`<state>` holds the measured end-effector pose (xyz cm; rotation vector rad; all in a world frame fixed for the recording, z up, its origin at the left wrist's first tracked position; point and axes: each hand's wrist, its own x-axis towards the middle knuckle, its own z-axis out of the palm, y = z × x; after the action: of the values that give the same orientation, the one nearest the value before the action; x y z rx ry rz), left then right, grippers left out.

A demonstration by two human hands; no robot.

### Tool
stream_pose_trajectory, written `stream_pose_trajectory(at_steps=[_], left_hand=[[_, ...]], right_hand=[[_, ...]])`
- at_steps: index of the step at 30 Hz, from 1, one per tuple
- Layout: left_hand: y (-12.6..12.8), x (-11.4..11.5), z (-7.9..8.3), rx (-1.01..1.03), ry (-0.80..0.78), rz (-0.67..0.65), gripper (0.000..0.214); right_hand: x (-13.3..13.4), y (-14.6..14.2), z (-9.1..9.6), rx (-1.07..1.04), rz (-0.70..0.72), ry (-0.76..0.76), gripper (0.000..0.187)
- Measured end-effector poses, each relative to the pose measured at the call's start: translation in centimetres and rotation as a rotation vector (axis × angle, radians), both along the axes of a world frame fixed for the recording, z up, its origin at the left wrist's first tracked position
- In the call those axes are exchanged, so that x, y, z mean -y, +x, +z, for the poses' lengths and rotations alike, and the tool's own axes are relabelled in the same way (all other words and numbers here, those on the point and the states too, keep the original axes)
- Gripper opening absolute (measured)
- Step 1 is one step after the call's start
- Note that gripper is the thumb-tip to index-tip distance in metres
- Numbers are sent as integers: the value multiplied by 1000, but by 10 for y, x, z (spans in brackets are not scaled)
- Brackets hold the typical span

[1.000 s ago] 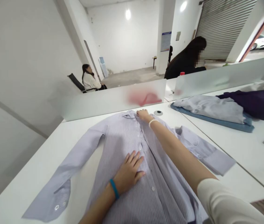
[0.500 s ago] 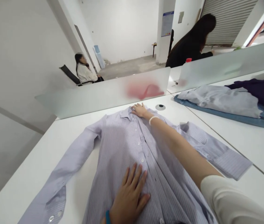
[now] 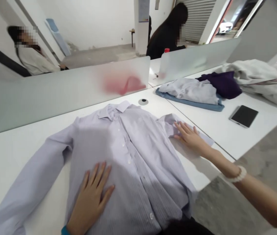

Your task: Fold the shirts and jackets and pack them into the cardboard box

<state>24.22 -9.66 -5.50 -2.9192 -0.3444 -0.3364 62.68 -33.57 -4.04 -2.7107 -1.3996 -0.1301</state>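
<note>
A pale lilac striped shirt point(image 3: 133, 153) lies buttoned and face up on the white table point(image 3: 6, 153), collar towards the frosted divider. My left hand point(image 3: 92, 195) rests flat on the shirt's lower front, fingers spread, open. My right hand point(image 3: 189, 137) lies flat and open on the shirt's right sleeve near the table's edge. A white bead bracelet point(image 3: 236, 174) circles my right wrist. The shirt's left sleeve point(image 3: 28, 186) stretches out towards the near left corner.
A frosted divider point(image 3: 55, 88) runs behind the shirt. On the neighbouring desk lie a pile of clothes point(image 3: 194, 91), a purple garment point(image 3: 221, 83), a grey heap point(image 3: 258, 78) and a dark phone point(image 3: 243, 116). Two people point(image 3: 165, 32) sit beyond the dividers.
My right hand left the collar and came down to the right sleeve. The view turned right and downward. My left hand stays flat on the shirt front.
</note>
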Motion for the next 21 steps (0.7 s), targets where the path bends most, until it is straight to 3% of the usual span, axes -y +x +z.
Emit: stream_pose_trajectory(at_steps=[3, 7, 9, 11, 16, 19, 21], left_hand=[[0, 1, -3, 18, 6, -9, 68], [-3, 4, -4, 18, 12, 10, 67], [-6, 7, -5, 15, 8, 27, 68], [-9, 10, -6, 10, 2, 38, 69], [-17, 20, -7, 7, 3, 48, 70], [-29, 24, -10, -4, 12, 48, 71], [-41, 22, -13, -8, 10, 36, 74]], right_hand=[[40, 8, -18, 38, -231, 44, 64], [38, 31, -17, 8, -204, 90, 48], [28, 47, 2, -46, -172, 62, 35], [22, 64, 32, 3, -180, 59, 30], [45, 103, 113, 591, -410, 309, 42], [79, 114, 123, 686, -441, 286, 45], [105, 120, 111, 558, -426, 90, 48]])
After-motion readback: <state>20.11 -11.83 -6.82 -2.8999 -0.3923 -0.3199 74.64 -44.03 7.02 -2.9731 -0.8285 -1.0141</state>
